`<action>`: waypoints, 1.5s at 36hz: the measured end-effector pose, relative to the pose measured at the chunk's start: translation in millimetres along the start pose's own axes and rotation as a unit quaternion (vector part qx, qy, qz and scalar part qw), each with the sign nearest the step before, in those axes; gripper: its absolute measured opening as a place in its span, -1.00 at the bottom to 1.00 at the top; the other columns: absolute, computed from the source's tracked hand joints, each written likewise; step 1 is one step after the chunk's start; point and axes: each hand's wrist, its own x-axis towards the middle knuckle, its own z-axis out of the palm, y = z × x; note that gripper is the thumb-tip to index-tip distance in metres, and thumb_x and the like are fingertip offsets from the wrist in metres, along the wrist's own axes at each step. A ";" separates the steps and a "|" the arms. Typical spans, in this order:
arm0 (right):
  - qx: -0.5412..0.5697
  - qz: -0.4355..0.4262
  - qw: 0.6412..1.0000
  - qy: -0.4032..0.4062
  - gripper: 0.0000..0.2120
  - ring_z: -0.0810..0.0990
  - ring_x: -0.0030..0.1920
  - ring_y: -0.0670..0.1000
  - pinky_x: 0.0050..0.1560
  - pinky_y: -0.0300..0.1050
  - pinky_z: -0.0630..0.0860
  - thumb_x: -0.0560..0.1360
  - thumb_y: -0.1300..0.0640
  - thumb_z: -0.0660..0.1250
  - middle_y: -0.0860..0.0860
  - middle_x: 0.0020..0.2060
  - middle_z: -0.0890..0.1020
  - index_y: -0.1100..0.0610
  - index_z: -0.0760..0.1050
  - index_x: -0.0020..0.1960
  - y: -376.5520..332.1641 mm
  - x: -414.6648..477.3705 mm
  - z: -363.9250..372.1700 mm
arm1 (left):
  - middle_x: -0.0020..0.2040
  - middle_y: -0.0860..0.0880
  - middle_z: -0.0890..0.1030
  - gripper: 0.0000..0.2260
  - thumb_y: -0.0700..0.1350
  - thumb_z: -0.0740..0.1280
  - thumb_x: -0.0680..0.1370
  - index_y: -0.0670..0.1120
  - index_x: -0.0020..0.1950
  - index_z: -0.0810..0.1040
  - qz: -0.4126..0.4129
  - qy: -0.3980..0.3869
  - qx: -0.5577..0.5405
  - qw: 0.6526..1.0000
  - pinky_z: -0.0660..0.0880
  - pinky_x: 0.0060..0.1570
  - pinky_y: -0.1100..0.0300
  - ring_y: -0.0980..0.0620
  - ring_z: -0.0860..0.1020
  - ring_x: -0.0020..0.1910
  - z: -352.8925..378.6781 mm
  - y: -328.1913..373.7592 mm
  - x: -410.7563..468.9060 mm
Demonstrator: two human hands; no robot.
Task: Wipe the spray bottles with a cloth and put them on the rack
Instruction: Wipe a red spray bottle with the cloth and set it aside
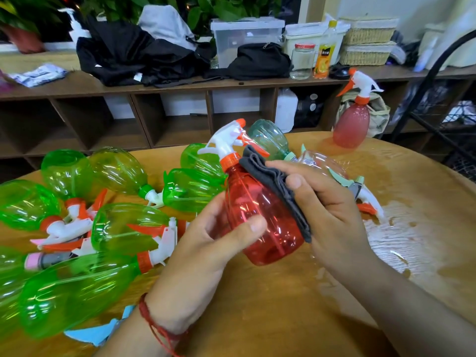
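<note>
My left hand point(206, 256) grips a red transparent spray bottle point(260, 217) by its body, nozzle pointing up and away, above the wooden table point(283, 305). My right hand point(327, 215) holds a folded grey cloth point(273, 181) pressed against the bottle's right side. Several green spray bottles point(85, 222) lie in a heap on the table's left half. A teal bottle point(268, 137) and a clear one point(322, 161) lie just behind my hands. Another red spray bottle point(353, 119) stands upright at the table's far right. A black wire rack point(443, 119) stands beyond the table at right.
Wet patches point(401, 228) glisten on the table's right side. A blue scrap point(103, 333) lies near my left wrist. Behind the table runs a low wooden shelf point(180, 86) carrying black clothes, a plastic box, a jar, a juice bottle and wicker baskets.
</note>
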 end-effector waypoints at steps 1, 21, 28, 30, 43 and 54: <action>-0.008 -0.005 1.000 -0.007 -0.69 0.64 0.33 0.10 0.33 0.05 0.56 0.70 0.13 0.23 0.02 0.25 0.70 0.20 0.62 0.34 -0.2 0.6 -0.1 | 0.34 -0.10 0.69 -0.53 -0.08 0.53 0.53 -0.03 0.44 0.60 -0.003 0.006 -0.007 1.000 0.60 0.32 0.01 -0.11 0.65 0.35 0.1 0.7 0.3; -0.094 -0.089 0.991 0.031 -0.75 0.66 0.29 -0.01 0.32 -0.13 0.54 0.57 0.15 0.47 -0.07 0.23 0.71 0.04 0.68 0.24 -0.7 0.1 2.0 | 0.37 -0.25 0.64 -0.49 -0.05 0.40 0.60 -0.24 0.50 0.48 0.072 0.133 -0.154 0.976 0.62 0.28 -0.15 -0.23 0.62 0.36 -4.3 7.7 5.5; 0.167 0.124 0.978 0.023 -0.65 0.62 0.38 0.03 0.40 0.07 0.53 0.73 0.16 0.19 0.00 0.31 0.69 0.12 0.55 0.46 -9.1 0.0 17.2 | 0.37 -0.23 0.64 -0.44 -0.09 0.46 0.52 -0.23 0.49 0.45 0.132 0.134 -0.147 0.971 0.52 0.43 -0.15 -0.22 0.60 0.40 6.8 2.6 4.3; 0.208 0.161 0.965 0.018 -0.65 0.62 0.37 -0.04 0.36 -0.06 0.55 0.75 0.17 0.13 -0.04 0.29 0.70 0.08 0.56 0.44 -13.4 -3.7 22.6 | 0.34 -0.17 0.66 -0.47 -0.10 0.50 0.53 -0.18 0.46 0.48 0.155 0.162 -0.122 0.967 0.48 0.47 -0.20 -0.18 0.61 0.39 5.6 2.2 4.1; 0.305 0.213 0.927 0.040 -0.65 0.67 0.30 0.11 0.23 -0.02 0.65 0.71 0.28 0.20 0.09 0.27 0.70 0.13 0.57 0.44 -13.6 -2.6 19.4 | 0.21 0.04 0.74 -0.42 -0.19 0.50 0.43 -0.17 0.45 0.47 0.232 0.204 0.058 0.949 0.56 0.11 0.38 0.13 0.70 0.16 2.6 11.6 2.5; 0.240 0.231 0.942 0.029 -0.79 0.74 -0.01 0.03 0.01 -0.11 0.68 0.52 0.20 0.42 0.11 0.00 0.77 0.07 0.76 0.09 -12.8 -2.0 16.7 | 0.36 -0.12 0.65 -0.49 0.01 0.51 0.56 -0.04 0.48 0.49 0.232 0.202 0.034 0.951 0.43 0.45 -0.34 -0.21 0.60 0.37 -15.2 12.8 9.1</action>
